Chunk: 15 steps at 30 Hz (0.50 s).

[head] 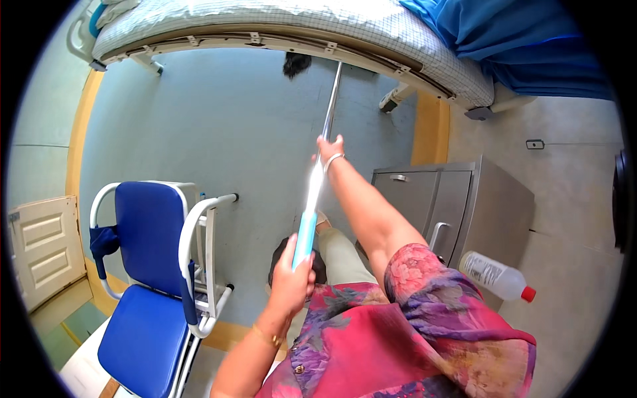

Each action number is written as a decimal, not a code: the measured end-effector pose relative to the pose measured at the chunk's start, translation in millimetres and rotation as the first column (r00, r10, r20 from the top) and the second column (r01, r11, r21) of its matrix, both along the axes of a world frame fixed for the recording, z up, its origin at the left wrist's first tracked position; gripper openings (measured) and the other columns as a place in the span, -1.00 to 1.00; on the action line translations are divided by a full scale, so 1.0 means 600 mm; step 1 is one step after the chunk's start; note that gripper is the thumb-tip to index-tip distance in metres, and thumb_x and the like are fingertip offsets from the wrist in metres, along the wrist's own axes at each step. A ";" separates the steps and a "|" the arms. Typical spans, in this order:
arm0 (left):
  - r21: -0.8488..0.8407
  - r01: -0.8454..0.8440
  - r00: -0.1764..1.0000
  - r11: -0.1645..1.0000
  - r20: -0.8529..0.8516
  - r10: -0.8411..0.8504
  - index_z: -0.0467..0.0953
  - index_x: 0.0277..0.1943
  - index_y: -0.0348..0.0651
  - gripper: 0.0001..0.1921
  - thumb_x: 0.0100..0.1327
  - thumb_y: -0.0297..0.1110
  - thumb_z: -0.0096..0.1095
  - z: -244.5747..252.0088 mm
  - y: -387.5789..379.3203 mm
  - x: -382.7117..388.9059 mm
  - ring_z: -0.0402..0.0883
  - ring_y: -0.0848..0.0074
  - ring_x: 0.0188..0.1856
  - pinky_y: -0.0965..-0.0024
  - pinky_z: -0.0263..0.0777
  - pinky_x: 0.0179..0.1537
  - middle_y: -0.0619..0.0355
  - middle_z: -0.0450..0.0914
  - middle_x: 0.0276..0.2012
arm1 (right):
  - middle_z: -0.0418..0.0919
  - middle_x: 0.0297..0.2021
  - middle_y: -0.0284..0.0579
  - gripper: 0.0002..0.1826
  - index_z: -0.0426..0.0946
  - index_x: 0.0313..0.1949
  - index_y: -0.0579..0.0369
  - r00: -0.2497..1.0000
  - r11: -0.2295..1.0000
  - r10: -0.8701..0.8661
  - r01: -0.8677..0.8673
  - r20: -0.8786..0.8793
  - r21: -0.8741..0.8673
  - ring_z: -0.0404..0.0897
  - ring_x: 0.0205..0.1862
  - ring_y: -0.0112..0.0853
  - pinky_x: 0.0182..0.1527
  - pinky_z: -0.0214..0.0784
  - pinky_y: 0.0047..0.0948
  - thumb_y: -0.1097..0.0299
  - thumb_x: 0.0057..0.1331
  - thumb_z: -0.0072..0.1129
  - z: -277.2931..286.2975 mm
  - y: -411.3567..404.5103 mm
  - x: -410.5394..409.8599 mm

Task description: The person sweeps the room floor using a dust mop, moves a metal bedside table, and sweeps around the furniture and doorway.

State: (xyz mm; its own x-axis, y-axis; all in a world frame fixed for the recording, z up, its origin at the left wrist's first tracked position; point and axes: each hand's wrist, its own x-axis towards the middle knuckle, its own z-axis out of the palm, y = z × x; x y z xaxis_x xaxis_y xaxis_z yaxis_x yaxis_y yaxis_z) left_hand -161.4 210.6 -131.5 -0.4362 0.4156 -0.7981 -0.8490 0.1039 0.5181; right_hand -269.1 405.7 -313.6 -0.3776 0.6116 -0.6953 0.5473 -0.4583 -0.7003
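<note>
A long metal pole (332, 107) with a light-blue grip (305, 236) slants away from me over the floor. My left hand (290, 283) is closed around the lower end of the blue grip. Farther up, my right hand (330, 147) holds the bare metal shaft, arm outstretched. The pole's far end passes beneath the bed frame (293, 45) and is hidden there. A dark, shaggy tuft (297, 64) shows on the floor (224, 124) at the bed's edge, left of the pole; whether it joins the pole I cannot tell.
At left stands a blue-padded chair (149, 234) with white tubular arms. On the right are a metal bedside cabinet (497, 199) and a plastic bottle with a red cap (497, 276). Bed legs (396, 96) flank the pole's path. Blue cloth (522, 45) hangs over the mattress.
</note>
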 end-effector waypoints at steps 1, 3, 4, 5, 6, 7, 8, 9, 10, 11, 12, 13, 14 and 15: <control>-0.009 0.064 0.996 0.998 -0.059 -0.065 -0.14 0.11 -0.12 -0.47 0.05 -0.51 -0.21 -0.014 0.041 -0.026 0.16 0.73 -0.67 0.74 0.05 -0.76 0.19 0.32 -0.41 | 0.35 -0.46 0.02 -0.29 -0.23 0.06 0.08 0.997 0.998 -0.059 0.060 -0.042 0.031 0.38 -0.70 -0.36 -0.71 0.25 -0.37 0.27 0.00 -0.02 -0.007 0.034 -0.010; -0.039 0.094 0.990 0.995 -0.105 -0.098 -0.14 0.11 -0.13 -0.47 0.06 -0.48 -0.20 -0.051 0.103 -0.072 0.15 0.75 -0.67 0.74 0.05 -0.76 0.22 0.32 -0.44 | 0.36 -0.47 -0.04 -0.33 -0.10 0.04 0.07 0.994 0.993 0.104 -0.106 -0.041 -0.056 0.37 -0.72 -0.37 -0.74 0.27 -0.46 0.24 -0.03 -0.01 -0.011 0.061 -0.012; -0.041 0.084 0.991 0.996 -0.102 -0.088 -0.15 0.11 -0.13 -0.47 0.06 -0.47 -0.19 -0.065 0.122 -0.093 0.15 0.76 -0.67 0.75 0.05 -0.76 0.23 0.31 -0.45 | 0.36 -0.52 -0.07 -0.46 0.04 -0.05 0.10 0.993 0.996 0.016 -0.027 -0.120 -0.089 0.37 -0.71 -0.38 -0.75 0.26 -0.46 0.22 -0.01 -0.03 -0.010 0.045 -0.015; -0.040 0.076 0.992 0.996 -0.101 -0.080 -0.15 0.11 -0.13 -0.47 0.06 -0.46 -0.19 -0.079 0.132 -0.112 0.16 0.76 -0.67 0.75 0.06 -0.76 0.23 0.31 -0.45 | 0.35 -0.58 -0.09 -0.56 0.11 -0.16 0.15 0.964 0.961 -0.035 -0.040 -0.263 -0.274 0.36 -0.71 -0.39 -0.74 0.26 -0.42 0.24 0.00 -0.04 0.005 0.037 -0.009; -0.015 0.076 0.992 0.997 -0.104 -0.077 -0.15 0.11 -0.12 -0.47 0.06 -0.46 -0.20 -0.083 0.146 -0.117 0.16 0.76 -0.67 0.75 0.05 -0.75 0.23 0.30 -0.47 | 0.34 -0.59 -0.11 -0.60 0.13 -0.20 0.15 0.957 0.909 -0.132 0.014 -0.257 -0.417 0.36 -0.71 -0.40 -0.71 0.27 -0.42 0.24 0.00 -0.04 0.019 0.041 0.002; -0.011 0.088 0.991 0.996 -0.102 -0.089 -0.15 0.11 -0.12 -0.47 0.06 -0.46 -0.20 -0.079 0.150 -0.110 0.16 0.76 -0.67 0.75 0.05 -0.75 0.23 0.30 -0.47 | 0.34 -0.60 -0.12 -0.63 0.15 -0.25 0.16 0.944 0.832 -0.225 0.058 -0.240 -0.552 0.35 -0.72 -0.41 -0.69 0.27 -0.41 0.24 0.00 -0.05 0.025 0.042 0.011; -0.022 0.114 0.986 0.993 -0.122 -0.116 -0.15 0.11 -0.12 -0.47 0.06 -0.46 -0.20 -0.070 0.151 -0.098 0.16 0.75 -0.67 0.74 0.05 -0.75 0.23 0.30 -0.47 | 0.34 -0.60 -0.12 -0.63 0.15 -0.25 0.16 0.943 0.833 -0.232 0.065 -0.240 -0.550 0.35 -0.72 -0.41 -0.69 0.27 -0.41 0.24 0.00 -0.05 0.019 0.045 0.020; -0.029 0.143 0.979 0.989 -0.140 -0.146 -0.14 0.11 -0.13 -0.47 0.05 -0.47 -0.21 -0.065 0.148 -0.083 0.17 0.75 -0.67 0.74 0.04 -0.76 0.23 0.30 -0.47 | 0.32 -0.59 -0.14 -0.60 0.12 -0.20 0.14 0.942 0.863 -0.169 -0.001 -0.290 -0.505 0.35 -0.67 -0.41 -0.65 0.26 -0.42 0.21 0.02 -0.06 0.012 0.053 0.035; -0.028 0.177 0.968 0.984 -0.177 -0.179 -0.15 0.11 -0.15 -0.46 0.04 -0.48 -0.22 -0.065 0.129 -0.064 0.16 0.75 -0.69 0.73 0.04 -0.77 0.23 0.30 -0.48 | 0.30 -0.58 -0.16 -0.57 0.09 -0.15 0.11 0.936 0.886 -0.099 -0.071 -0.337 -0.458 0.36 -0.62 -0.41 -0.61 0.26 -0.43 0.19 0.04 -0.08 0.011 0.051 0.046; -0.024 0.177 0.968 0.984 -0.178 -0.179 -0.15 0.11 -0.15 -0.46 0.04 -0.48 -0.22 -0.067 0.103 -0.043 0.16 0.75 -0.69 0.73 0.04 -0.77 0.23 0.30 -0.48 | 0.30 -0.58 -0.16 -0.57 0.09 -0.15 0.11 0.936 0.888 -0.099 -0.070 -0.337 -0.454 0.36 -0.62 -0.41 -0.61 0.26 -0.43 0.19 0.04 -0.08 0.010 0.040 0.058; -0.050 0.164 0.970 0.985 -0.171 -0.170 -0.14 0.11 -0.17 -0.47 0.04 -0.48 -0.21 -0.070 0.067 -0.020 0.16 0.75 -0.70 0.72 0.04 -0.77 0.22 0.31 -0.49 | 0.28 -0.59 -0.19 -0.56 0.08 -0.12 0.10 0.977 0.930 -0.034 -0.046 -0.210 -0.365 0.33 -0.63 -0.43 -0.61 0.25 -0.45 0.21 0.03 -0.09 0.017 0.015 0.070; -0.073 0.149 0.973 0.986 -0.165 -0.159 -0.14 0.10 -0.18 -0.47 0.04 -0.48 -0.21 -0.070 0.030 0.004 0.16 0.75 -0.71 0.72 0.04 -0.77 0.22 0.32 -0.50 | 0.26 -0.59 -0.22 -0.55 0.06 -0.09 0.08 0.997 0.963 0.020 -0.040 -0.075 -0.266 0.30 -0.65 -0.45 -0.62 0.24 -0.47 0.23 0.03 -0.10 0.023 -0.008 0.079; -0.075 0.138 0.968 0.988 -0.199 -0.150 -0.13 0.10 -0.19 -0.47 0.04 -0.48 -0.20 -0.069 -0.014 0.029 0.16 0.75 -0.71 0.72 0.04 -0.77 0.22 0.32 -0.50 | 0.22 -0.59 -0.28 -0.47 -0.02 0.00 0.01 0.993 0.937 0.091 -0.111 -0.075 -0.331 0.25 -0.66 -0.50 -0.64 0.21 -0.50 0.26 0.03 -0.11 0.010 -0.027 0.093; -0.082 0.111 0.963 0.990 -0.237 -0.127 -0.12 0.10 -0.21 -0.47 0.04 -0.48 -0.20 -0.063 -0.063 0.055 0.16 0.76 -0.72 0.72 0.04 -0.77 0.22 0.33 -0.51 | 0.22 -0.59 -0.28 -0.47 -0.02 0.00 0.01 0.989 0.932 0.122 -0.142 -0.080 -0.333 0.25 -0.66 -0.50 -0.64 0.21 -0.50 0.26 0.03 -0.11 0.001 -0.056 0.101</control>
